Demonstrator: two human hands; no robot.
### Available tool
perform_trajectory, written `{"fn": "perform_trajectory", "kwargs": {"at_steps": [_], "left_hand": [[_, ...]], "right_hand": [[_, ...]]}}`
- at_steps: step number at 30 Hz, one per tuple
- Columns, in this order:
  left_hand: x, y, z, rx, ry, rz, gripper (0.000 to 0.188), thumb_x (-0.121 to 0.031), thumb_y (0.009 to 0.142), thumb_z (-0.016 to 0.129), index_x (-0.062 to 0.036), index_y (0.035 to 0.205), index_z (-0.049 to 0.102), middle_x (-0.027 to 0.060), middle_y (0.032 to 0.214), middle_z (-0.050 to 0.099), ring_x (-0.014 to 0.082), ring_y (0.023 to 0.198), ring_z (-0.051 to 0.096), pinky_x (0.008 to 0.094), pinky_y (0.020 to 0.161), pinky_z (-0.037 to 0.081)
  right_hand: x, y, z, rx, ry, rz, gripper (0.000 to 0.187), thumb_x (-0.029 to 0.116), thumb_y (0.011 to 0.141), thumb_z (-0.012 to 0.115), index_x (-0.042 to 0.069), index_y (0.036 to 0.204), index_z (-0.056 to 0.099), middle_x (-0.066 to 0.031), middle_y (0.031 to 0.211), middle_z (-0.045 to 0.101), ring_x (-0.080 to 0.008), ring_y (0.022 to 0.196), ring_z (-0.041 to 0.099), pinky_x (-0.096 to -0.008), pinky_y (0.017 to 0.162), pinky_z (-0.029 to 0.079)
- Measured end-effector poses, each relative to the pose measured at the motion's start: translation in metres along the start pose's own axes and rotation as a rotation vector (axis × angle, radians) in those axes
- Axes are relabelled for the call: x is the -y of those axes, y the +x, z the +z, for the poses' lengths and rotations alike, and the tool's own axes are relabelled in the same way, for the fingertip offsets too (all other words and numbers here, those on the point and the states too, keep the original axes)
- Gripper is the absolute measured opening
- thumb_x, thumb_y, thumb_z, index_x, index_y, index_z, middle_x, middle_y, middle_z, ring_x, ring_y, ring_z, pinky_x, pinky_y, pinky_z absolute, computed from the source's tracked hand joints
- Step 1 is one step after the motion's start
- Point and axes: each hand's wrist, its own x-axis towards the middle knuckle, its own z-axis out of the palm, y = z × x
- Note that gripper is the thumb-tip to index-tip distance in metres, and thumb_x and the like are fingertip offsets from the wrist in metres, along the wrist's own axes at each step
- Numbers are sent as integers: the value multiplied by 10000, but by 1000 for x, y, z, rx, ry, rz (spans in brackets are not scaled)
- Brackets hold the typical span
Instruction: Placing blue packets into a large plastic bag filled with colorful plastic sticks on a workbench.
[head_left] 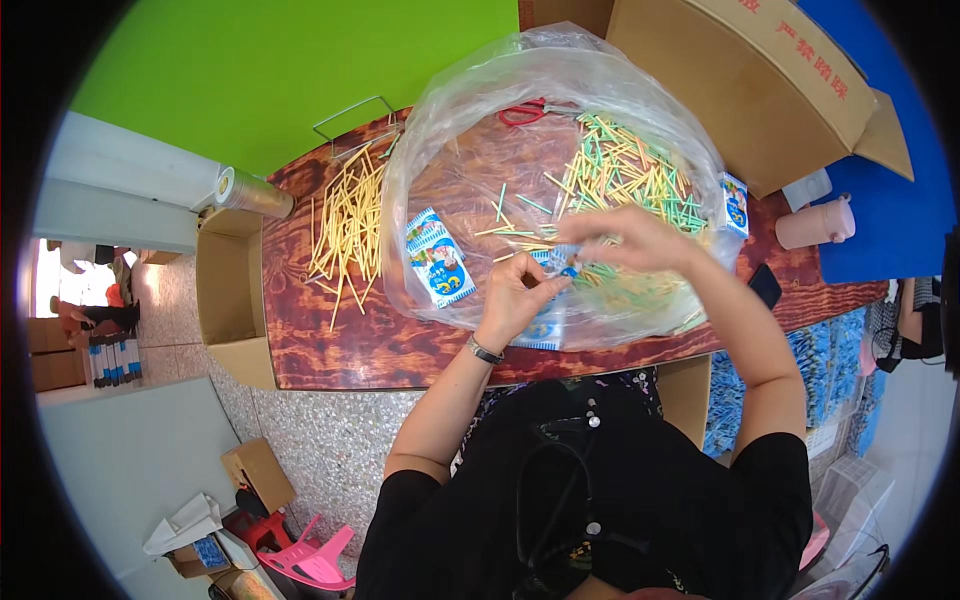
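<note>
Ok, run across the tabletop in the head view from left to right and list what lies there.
Open cardboard box → pile of yellow sticks → blue-and-white packets → left hand → right hand → heap of green and yellow sticks → black phone → pink jug.

A brown wooden table carries everything. A big clear plastic sheet lies spread on it. On the sheet are a heap of green and yellow sticks, red scissors and small blue and white packets. A pile of yellow sticks lies on the bare wood at the left.
</note>
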Motion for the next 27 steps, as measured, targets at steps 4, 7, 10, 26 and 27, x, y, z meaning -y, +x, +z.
{"fn": "perform_trajectory", "kwargs": {"at_steps": [4,7,10,26,27], "left_hand": [[-8,-2,4,26,5,65,349,-104,724,843,-95,676,497,-70,640,495,6,576,431,183,493,352],[-7,-2,2,34,-33,65,340,-86,736,831,-100,692,494,-73,663,494,4,588,433,180,498,352],[0,-4,-3,23,-87,37,326,-74,748,820,-102,708,498,-76,673,498,2,593,435,178,504,356],[11,-10,-13,-66,46,165,341,-198,738,831,-67,717,517,6,660,531,77,599,501,250,521,417],[10,-11,-13,-63,53,184,348,-210,736,831,-65,716,515,11,658,530,86,589,501,253,513,411]], "right_hand": [[-62,21,-45,-33,-865,61,422,90,795,648,98,1212,592,-66,1157,639,-253,1078,598,-396,900,502],[-88,39,-47,260,-1262,49,417,128,781,633,73,1187,555,-43,1232,537,-228,1185,492,-382,946,452],[-110,36,-53,205,-1265,-5,380,148,792,623,73,1160,565,-45,1196,546,-227,1177,494,-393,973,420],[-113,27,-68,156,-1161,-70,345,71,795,548,79,1137,600,-126,986,637,-292,1099,523,-426,989,375],[-104,28,-69,138,-1191,-88,318,63,794,544,65,1108,597,-140,932,643,-306,1042,549,-429,949,407]]}}
